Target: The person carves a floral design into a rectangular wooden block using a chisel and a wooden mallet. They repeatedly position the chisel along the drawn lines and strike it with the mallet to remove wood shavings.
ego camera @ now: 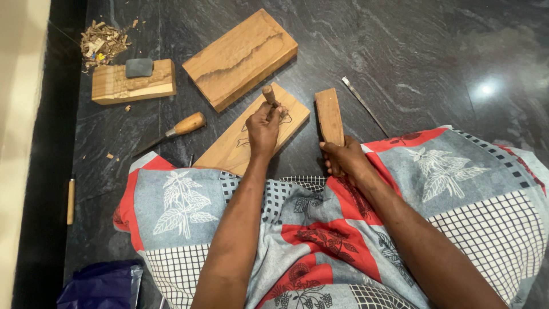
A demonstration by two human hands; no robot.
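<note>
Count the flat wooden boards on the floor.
3: small board top left, big board top centre, carved board under the left hand. Cloth may hide more.

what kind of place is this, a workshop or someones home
Probably a home floor used as a wood-carving spot: the person sits on dark polished stone floor, left hand holding a chisel on a marked wooden board, with spare wood blocks and a pile of shavings nearby.

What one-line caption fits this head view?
Left hand sets a chisel on a marked wooden board; right hand grips a wooden mallet block.
</note>
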